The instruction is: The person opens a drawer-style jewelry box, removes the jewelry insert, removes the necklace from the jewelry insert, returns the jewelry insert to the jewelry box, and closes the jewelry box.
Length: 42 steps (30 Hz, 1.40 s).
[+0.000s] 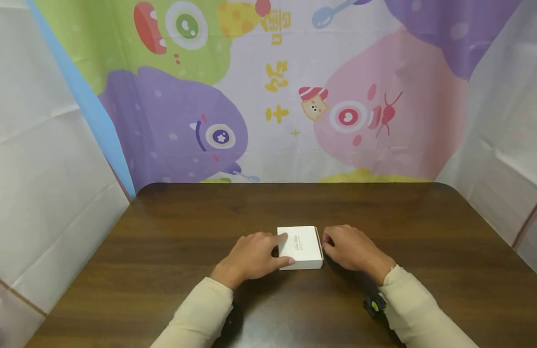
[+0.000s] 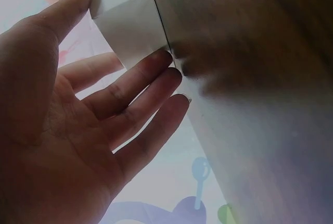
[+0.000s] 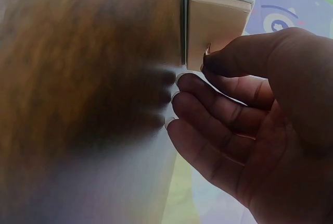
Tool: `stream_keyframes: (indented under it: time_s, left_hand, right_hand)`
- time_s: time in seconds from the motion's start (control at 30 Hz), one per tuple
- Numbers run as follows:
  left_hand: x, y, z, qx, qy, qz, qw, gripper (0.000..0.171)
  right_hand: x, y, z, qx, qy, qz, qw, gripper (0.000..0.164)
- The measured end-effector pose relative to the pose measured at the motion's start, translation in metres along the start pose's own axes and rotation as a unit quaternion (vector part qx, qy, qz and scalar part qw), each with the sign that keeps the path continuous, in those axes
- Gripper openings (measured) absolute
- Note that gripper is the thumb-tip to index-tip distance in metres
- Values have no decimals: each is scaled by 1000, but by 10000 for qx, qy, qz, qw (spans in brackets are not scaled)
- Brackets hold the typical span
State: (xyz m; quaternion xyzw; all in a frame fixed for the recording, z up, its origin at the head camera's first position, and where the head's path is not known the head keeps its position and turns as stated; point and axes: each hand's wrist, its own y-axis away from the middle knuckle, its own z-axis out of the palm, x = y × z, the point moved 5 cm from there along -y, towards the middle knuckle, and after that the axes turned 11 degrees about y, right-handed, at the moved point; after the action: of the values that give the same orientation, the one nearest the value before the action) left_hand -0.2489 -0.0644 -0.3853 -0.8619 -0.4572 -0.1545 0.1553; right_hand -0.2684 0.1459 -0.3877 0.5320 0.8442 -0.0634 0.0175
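- Nearest: cream sleeves (image 1: 198,314) cover both forearms; a dark device (image 1: 374,306) sits under the right wrist.
- Left hand (image 1: 253,256): grips the left end of the white box (image 1: 305,248), thumb at the near edge, index fingertip on the top.
- Right hand (image 1: 351,246): curled at the opposite end; thumb and index finger pinch at the pale brown tray (image 3: 205,23). The exact pinch point is too small to confirm.
- Box position: flat on the surface (image 1: 294,205), between the hands: right of the left hand, left of the right hand.
- Key alignment: the box is near square from above, with no marked long axis. The tray end faces the right hand, which is nearer to it; the line between the hands runs left to right through the box.
- Farthest: a cartoon curtain (image 1: 281,145) hangs beyond the surface.
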Motion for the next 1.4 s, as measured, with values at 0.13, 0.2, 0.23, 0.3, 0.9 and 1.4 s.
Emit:
stream_keyframes:
  time_s: [0.13, 0.2, 0.23, 0.3, 0.9, 1.4]
  left_hand:
    - [-1, 0, -1, 23, -19, 13, 10000, 63]
    - [0, 0, -1, 23, -14, 8, 10000, 63]
    - [-1, 0, -1, 25, -9, 3, 10000, 62]
    - [0, 0, -1, 29, -5, 0, 10000, 62]
    - [1, 0, 0, -3, 78, -32, 10000, 62]
    - [0, -1, 0, -69, 70, -129, 9999, 64]
  right_hand:
    - [0, 0, -2, 69, 14, -48, 10000, 12]
    - [0, 0, -1, 68, 25, -62, 10000, 12]
    - [0, 0, -1, 66, 32, -59, 10000, 11]
    - [0, 0, -1, 69, 37, -43, 10000, 11]
    - [2, 2, -1, 176, -133, -62, 9997, 14]
    - [4, 3, -1, 265, -192, -65, 9994, 14]
